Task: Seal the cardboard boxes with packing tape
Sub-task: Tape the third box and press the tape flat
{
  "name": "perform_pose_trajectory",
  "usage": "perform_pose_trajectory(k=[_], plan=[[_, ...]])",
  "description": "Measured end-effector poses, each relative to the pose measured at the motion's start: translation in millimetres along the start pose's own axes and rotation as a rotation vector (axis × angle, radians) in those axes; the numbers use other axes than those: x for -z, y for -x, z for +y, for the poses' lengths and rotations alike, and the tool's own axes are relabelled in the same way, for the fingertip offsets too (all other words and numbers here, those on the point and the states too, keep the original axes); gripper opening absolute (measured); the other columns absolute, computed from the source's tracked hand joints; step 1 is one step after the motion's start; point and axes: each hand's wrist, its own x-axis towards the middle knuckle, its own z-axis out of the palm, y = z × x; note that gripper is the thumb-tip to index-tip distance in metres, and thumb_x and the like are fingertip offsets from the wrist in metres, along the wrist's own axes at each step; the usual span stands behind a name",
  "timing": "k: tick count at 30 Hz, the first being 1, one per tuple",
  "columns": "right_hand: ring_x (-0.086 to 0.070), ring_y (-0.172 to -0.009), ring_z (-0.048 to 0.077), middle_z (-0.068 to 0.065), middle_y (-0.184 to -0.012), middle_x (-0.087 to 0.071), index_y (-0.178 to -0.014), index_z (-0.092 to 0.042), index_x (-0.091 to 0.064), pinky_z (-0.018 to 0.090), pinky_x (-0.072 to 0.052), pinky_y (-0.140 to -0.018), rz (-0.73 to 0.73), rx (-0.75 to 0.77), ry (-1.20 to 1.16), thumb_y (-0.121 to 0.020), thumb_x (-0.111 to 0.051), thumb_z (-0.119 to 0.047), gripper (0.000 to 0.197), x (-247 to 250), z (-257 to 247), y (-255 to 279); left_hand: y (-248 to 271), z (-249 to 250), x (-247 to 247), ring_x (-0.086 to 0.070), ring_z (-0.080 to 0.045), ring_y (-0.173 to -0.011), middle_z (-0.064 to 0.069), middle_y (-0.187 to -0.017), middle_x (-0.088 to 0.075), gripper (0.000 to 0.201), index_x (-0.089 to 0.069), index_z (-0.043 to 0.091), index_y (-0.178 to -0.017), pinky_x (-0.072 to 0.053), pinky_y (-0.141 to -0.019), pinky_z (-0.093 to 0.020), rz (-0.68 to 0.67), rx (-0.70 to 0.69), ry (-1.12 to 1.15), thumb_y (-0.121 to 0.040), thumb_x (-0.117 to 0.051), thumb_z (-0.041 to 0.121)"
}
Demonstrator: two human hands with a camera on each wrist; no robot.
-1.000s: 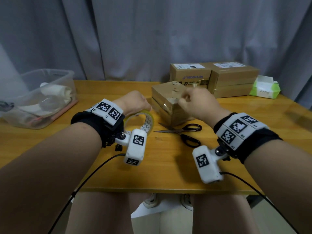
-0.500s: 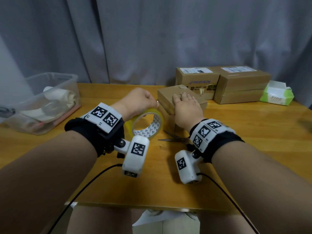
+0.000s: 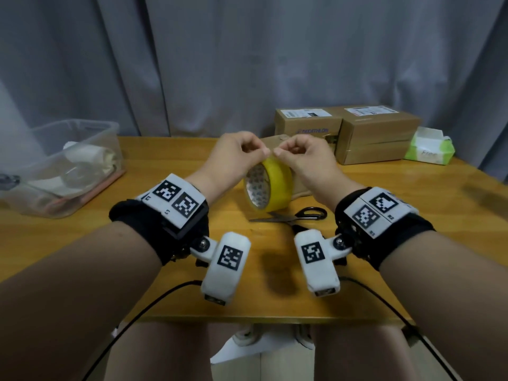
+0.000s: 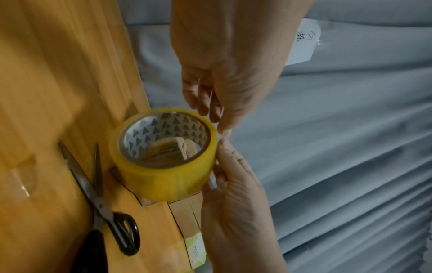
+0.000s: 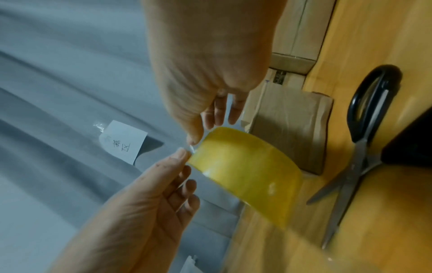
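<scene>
A yellow-tinted tape roll [image 3: 270, 188] hangs upright above the table, in front of a small cardboard box [image 3: 302, 185] that is mostly hidden behind it. My left hand [image 3: 258, 152] and my right hand [image 3: 283, 152] meet at the roll's top edge, each pinching it between thumb and forefinger. In the right wrist view a small bit of clear tape shows between the two thumb tips, on the roll [image 5: 245, 166]. The left wrist view shows the roll's [image 4: 163, 147] printed core, with my right hand's [image 4: 219, 157] fingers along its side.
Black-handled scissors [image 3: 302, 215] lie on the wooden table [image 3: 384, 215] under the roll. Two larger labelled boxes [image 3: 357, 130] and a green tissue pack [image 3: 428, 149] stand at the back right. A clear plastic bin [image 3: 63, 166] sits at the left edge.
My right hand left the top of the small box and came to the roll. My left hand lifted the roll off the table to the middle, where both hands now pinch its top.
</scene>
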Motion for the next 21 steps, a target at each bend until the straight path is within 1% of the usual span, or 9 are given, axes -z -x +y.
perform_pose_trajectory(k=[3, 6, 7, 10, 12, 15, 17, 19, 21], plan=[[-0.056, -0.074, 0.008, -0.004, -0.077, -0.061, -0.077, -0.021, -0.062, 0.026, -0.05, -0.072, -0.056, 0.032, 0.009, -0.089, -0.066, -0.013, 0.015, 7, -14, 4, 0, 5, -1, -0.059, -0.014, -0.075, 0.002, -0.081, -0.06, 0.021, -0.063, 0.01, -0.094, -0.054, -0.072, -0.03, 0.041, -0.008, -0.086, -0.084, -0.07, 0.027], [-0.057, -0.078, 0.017, 0.001, -0.076, -0.06, -0.077, -0.018, -0.06, 0.041, -0.053, -0.077, -0.116, 0.018, 0.037, -0.091, -0.064, -0.012, 0.016, 12, -24, 2, -3, 11, -2, -0.057, -0.011, -0.091, 0.001, -0.102, -0.057, 0.058, -0.046, 0.011, -0.13, -0.044, -0.075, -0.021, -0.013, 0.033, -0.193, -0.082, -0.071, 0.033], [-0.057, -0.079, 0.019, 0.002, -0.077, -0.06, -0.076, -0.018, -0.06, 0.044, -0.054, -0.077, -0.139, 0.006, 0.034, -0.091, -0.063, -0.011, 0.017, 14, -27, 2, -5, 13, 0, -0.057, -0.012, -0.092, 0.0, -0.102, -0.058, 0.056, -0.049, 0.011, -0.129, -0.043, -0.077, -0.021, -0.051, 0.033, -0.199, -0.081, -0.072, 0.031], [-0.058, -0.081, 0.02, 0.006, -0.083, -0.061, -0.078, -0.017, -0.059, 0.046, -0.055, -0.076, -0.14, -0.009, 0.056, -0.091, -0.063, -0.013, 0.015, 16, -31, 0, -12, 20, 4, -0.058, -0.012, -0.08, -0.002, -0.084, -0.065, 0.015, -0.069, 0.01, -0.092, -0.043, -0.074, -0.026, -0.123, -0.064, -0.228, -0.082, -0.072, 0.021], [-0.057, -0.086, 0.016, 0.004, -0.091, -0.059, -0.094, -0.018, -0.054, 0.039, -0.052, -0.078, -0.072, -0.049, 0.068, -0.089, -0.067, -0.022, 0.015, 13, -30, 0, -16, 21, 1, -0.056, -0.013, -0.076, -0.001, -0.077, -0.064, 0.004, -0.068, 0.013, -0.08, -0.044, -0.072, -0.025, -0.095, -0.105, -0.247, -0.082, -0.07, 0.015], [-0.054, -0.106, 0.021, 0.006, -0.115, -0.052, -0.113, -0.02, -0.038, 0.037, -0.049, -0.085, -0.026, -0.25, 0.03, -0.077, -0.074, -0.042, 0.056, 13, -23, 0, -16, 18, -8, -0.054, -0.01, -0.071, 0.001, -0.073, -0.062, 0.006, -0.068, 0.013, -0.078, -0.041, -0.067, -0.022, -0.026, -0.099, -0.235, -0.083, -0.068, 0.014], [-0.054, -0.108, 0.024, 0.006, -0.117, -0.054, -0.105, -0.018, -0.046, 0.04, -0.048, -0.088, -0.115, -0.379, 0.014, -0.079, -0.071, -0.046, 0.047, 19, -21, 7, -13, 12, -13, -0.052, -0.004, -0.063, 0.006, -0.066, -0.06, 0.01, -0.07, 0.012, -0.077, -0.04, -0.061, -0.019, 0.015, -0.072, -0.195, -0.083, -0.071, 0.02], [-0.06, -0.098, 0.024, 0.007, -0.105, -0.062, -0.094, -0.015, -0.055, 0.039, -0.051, -0.085, -0.187, -0.421, 0.045, -0.08, -0.071, -0.046, 0.037, 26, -17, 12, -10, 4, -16, -0.052, 0.0, -0.053, 0.008, -0.06, -0.059, 0.012, -0.071, 0.01, -0.077, -0.04, -0.055, -0.013, -0.015, -0.037, -0.147, -0.082, -0.072, 0.021], [-0.063, -0.087, 0.024, 0.009, -0.096, -0.065, -0.1, -0.007, -0.06, 0.037, -0.054, -0.078, -0.191, -0.456, 0.093, -0.078, -0.074, -0.044, 0.045, 32, -14, 13, -7, -2, -22, -0.051, 0.002, -0.042, 0.005, -0.055, -0.059, 0.012, -0.071, 0.005, -0.077, -0.039, -0.048, -0.009, -0.107, 0.022, -0.107, -0.083, -0.072, 0.016]])
